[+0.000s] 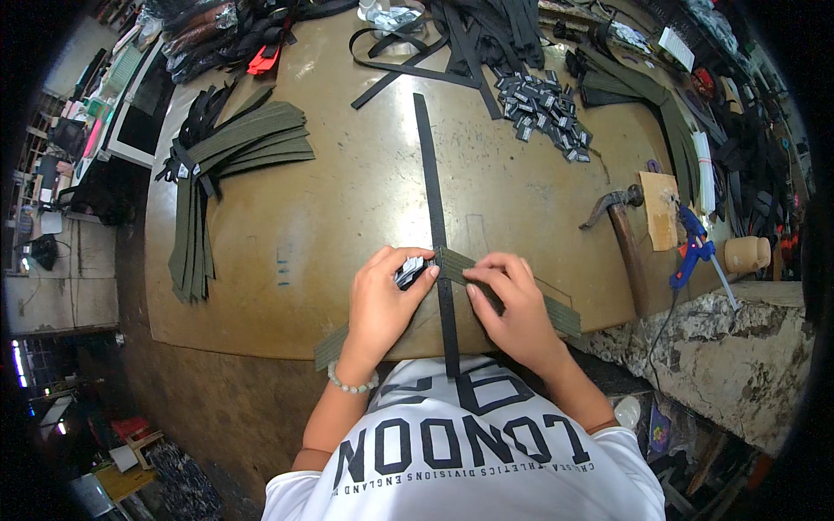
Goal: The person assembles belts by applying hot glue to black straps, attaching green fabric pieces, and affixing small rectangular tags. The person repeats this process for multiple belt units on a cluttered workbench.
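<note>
A long black strap (pixel 429 174) runs down the table toward me and over its near edge. An olive green ribbed strap (pixel 563 318) crosses it at an angle under my hands; its other end shows below my left wrist. My left hand (pixel 382 300) is closed, with small black-and-white labels (pixel 408 272) between its fingers, thumb and forefinger at the crossing. On the right of the crossing, my right hand (pixel 512 304) pinches the olive strap between thumb and fingers. The exact contact under the fingertips is partly hidden.
A pile of small labels (pixel 543 113) lies at the back right, near black straps (pixel 495 35). Olive strap bundles (pixel 252 139) rest at left. A hammer (pixel 624 243), blue glue gun (pixel 692 252) with cord, cardboard piece (pixel 660 208) and tape roll (pixel 747 254) sit at right.
</note>
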Motion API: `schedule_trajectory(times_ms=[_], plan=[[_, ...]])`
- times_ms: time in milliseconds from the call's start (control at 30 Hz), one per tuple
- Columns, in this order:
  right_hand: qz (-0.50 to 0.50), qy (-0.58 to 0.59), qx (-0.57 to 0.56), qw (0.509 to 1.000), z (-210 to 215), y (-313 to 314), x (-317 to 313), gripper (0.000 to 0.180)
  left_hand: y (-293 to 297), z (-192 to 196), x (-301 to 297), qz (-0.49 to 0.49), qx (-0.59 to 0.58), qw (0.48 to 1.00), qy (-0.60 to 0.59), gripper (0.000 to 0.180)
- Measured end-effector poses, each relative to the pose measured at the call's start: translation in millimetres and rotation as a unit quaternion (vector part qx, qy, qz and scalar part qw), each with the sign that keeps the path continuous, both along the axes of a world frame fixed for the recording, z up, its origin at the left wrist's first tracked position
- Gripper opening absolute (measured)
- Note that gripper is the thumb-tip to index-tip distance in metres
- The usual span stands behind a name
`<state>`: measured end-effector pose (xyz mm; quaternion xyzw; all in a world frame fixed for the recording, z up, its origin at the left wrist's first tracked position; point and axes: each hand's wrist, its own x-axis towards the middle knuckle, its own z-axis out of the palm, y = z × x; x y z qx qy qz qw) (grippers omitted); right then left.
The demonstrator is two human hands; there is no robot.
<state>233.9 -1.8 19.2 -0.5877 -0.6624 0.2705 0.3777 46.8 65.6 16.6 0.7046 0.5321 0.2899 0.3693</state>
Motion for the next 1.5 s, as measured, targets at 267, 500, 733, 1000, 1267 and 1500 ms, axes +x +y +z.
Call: schedule_trajectory(times_ms=[267,500,733,1000,1267,1500], plan=[[0.261,-0.096,0.037,0.960,-7,-27,8,0.041,-5,-3,0,0.015,0.004,0.999,0.034,0.023],[0.270,-0.125,0.077,0.952,-10,-13,7,0.034,-6,-7,1,0.017,0.057,0.998,-0.008,0.016],[0.181,0.025,-0.050,0.982,6,60,13,0.013,-7,-7,-3,0.004,0.043,0.999,0.009,0.018],[0.145,0.124,-0.194,0.962,-2,88,12,0.006,-7,-6,-5,0.000,0.043,0.999,0.010,0.022],[0.115,0.120,-0.224,0.960,7,90,7,0.015,-10,-4,5,0.016,0.081,0.994,0.074,0.025],[0.062,-0.156,-0.074,0.983,24,92,7,0.024,-16,4,9,-0.035,0.113,0.977,0.178,0.036]])
